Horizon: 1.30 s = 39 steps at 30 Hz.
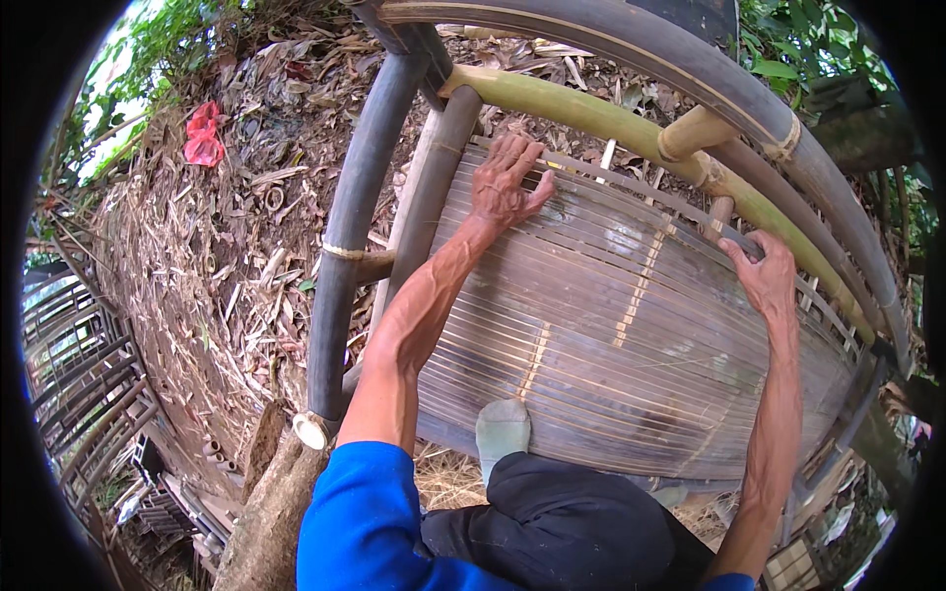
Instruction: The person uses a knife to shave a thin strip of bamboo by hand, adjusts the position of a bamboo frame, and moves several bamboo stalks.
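A bench seat (611, 305) of thin, dark bamboo slats lies beneath my arms, within a frame of thick bamboo poles. My left hand (505, 185) rests at the far left corner, its fingers reaching over the outermost slats and its thumb held apart. Along the far edge runs a dark bamboo strip (741, 241). My right hand (767, 271) grips it, thumb and fingers closed around it; the fingers' undersides are hidden. Pale cross strips (645, 281) show between the slats. My foot in a grey-green sock (504, 433) presses on the near edge.
A dark curved pole (641, 39) and a greenish pole (581, 108) arch beyond the seat. At the left stands a dark upright pole (342, 236). Dry bamboo scraps (266, 212) litter the ground, with a red plastic bag (204, 136) among them. A log (266, 512) lies near my left elbow.
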Tool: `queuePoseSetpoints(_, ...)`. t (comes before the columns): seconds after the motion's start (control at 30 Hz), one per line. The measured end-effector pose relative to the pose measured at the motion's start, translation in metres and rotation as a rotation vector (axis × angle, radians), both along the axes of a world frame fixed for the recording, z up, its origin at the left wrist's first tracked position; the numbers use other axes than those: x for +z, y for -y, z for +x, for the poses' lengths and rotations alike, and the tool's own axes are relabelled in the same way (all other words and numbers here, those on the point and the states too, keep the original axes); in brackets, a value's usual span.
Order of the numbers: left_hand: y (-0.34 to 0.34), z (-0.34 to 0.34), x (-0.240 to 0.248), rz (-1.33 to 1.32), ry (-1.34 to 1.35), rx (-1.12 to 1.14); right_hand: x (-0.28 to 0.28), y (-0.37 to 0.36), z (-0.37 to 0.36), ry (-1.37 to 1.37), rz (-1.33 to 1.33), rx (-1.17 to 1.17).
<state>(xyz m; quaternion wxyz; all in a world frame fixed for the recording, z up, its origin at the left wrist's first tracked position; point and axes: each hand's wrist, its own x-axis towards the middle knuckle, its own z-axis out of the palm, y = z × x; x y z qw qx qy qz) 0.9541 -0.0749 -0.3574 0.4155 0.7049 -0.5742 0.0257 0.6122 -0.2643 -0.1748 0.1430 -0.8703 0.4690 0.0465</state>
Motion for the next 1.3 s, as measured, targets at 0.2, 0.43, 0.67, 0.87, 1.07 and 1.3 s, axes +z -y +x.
queuePoseSetpoints(0.2, 0.017, -0.010, 0.007, 0.234, 0.117, 0.093, -0.028, 0.001, -0.007, 0.251, 0.065, -0.137)
queuePoseSetpoints(0.43, 0.015, -0.011, -0.002, 0.626, 0.017, 0.047, -0.035, 0.000, -0.041, 0.083, -0.010, -0.158)
queuePoseSetpoints(0.67, 0.016, 0.009, -0.009, 0.588, 0.332, -0.033, -0.051, -0.084, -0.100, 0.257, -0.134, -0.344)
queuePoseSetpoints(0.87, 0.022, 0.023, -0.003, 0.668, 0.145, -0.164, -0.055, -0.177, -0.169, 0.034, -0.146, -0.519)
queuePoseSetpoints(1.07, 0.038, 0.057, 0.027, 0.860, -0.172, -0.276, -0.072, -0.194, -0.149, -0.115, 0.059, -0.636)
queuePoseSetpoints(1.3, 0.038, 0.030, 0.024, 0.719, 0.106, -0.232, -0.088, -0.206, -0.164, -0.066, 0.029, -0.641)
